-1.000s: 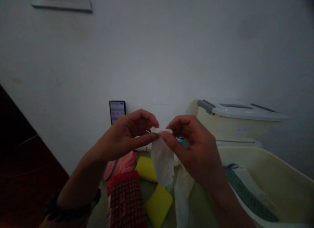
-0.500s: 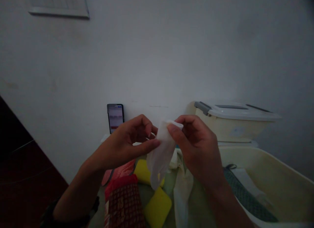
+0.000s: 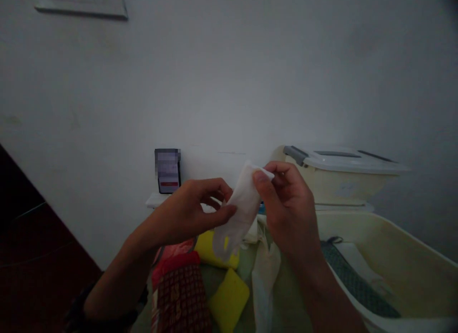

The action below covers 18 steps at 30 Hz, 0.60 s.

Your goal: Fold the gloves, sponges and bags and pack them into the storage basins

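Observation:
A thin white glove hangs between my two hands, its limp fingers pointing down and to the left. My right hand pinches the glove's cuff between thumb and fingers. Lower on its left edge, my left hand holds the glove between thumb and fingertips. Below lie two yellow sponges, a dark red checked cloth item with a bright red edge, and a pale cream glove-like item.
A phone leans against the wall on a white ledge. At right stands an open cream bin holding a green textured item. Behind it sits a lidded cream box with grey latches.
Both hands still hold the glove. My right hand has raised the cuff slightly up and right, so the glove slants more. The left hand's fingers have closed in on its edge.

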Each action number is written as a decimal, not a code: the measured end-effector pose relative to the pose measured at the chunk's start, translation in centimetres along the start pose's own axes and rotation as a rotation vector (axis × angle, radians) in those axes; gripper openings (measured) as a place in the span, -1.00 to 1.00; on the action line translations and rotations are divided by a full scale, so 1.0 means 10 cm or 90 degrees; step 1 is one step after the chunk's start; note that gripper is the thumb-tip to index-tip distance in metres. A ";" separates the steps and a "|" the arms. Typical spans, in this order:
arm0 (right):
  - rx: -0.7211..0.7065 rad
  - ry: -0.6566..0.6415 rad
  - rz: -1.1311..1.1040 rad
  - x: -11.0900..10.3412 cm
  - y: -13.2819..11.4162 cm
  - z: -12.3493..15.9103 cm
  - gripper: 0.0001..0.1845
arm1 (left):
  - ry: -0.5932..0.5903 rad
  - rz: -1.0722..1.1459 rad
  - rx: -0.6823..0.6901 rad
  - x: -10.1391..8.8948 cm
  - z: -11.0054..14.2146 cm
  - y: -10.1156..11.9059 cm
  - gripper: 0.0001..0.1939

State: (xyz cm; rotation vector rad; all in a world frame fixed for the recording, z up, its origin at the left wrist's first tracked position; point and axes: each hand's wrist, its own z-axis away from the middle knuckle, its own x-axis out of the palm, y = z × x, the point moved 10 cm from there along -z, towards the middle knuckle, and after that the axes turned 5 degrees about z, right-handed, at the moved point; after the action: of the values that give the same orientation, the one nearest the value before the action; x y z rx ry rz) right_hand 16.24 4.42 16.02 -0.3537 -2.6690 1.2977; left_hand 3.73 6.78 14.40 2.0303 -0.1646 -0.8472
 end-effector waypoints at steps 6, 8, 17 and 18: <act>-0.021 0.065 0.013 -0.12 -0.05 0.00 -0.87 | -0.013 0.132 -0.034 0.00 0.02 -0.06 -0.82; -0.022 0.084 0.012 -0.15 -0.06 0.00 -0.86 | -0.035 0.177 -0.048 0.05 0.02 -0.07 -0.81; -0.020 0.085 -0.011 -0.17 -0.09 -0.01 -0.83 | -0.083 0.370 -0.087 0.08 0.02 -0.21 -0.71; -0.023 0.088 -0.016 -0.18 -0.09 -0.01 -0.83 | -0.084 0.382 -0.093 0.07 0.03 -0.23 -0.68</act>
State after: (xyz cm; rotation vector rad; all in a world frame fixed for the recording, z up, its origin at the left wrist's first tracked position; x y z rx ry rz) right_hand 17.81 3.42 16.74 -0.3976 -2.5758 1.1750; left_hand 3.64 7.57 12.14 1.6476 -0.7242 -0.5858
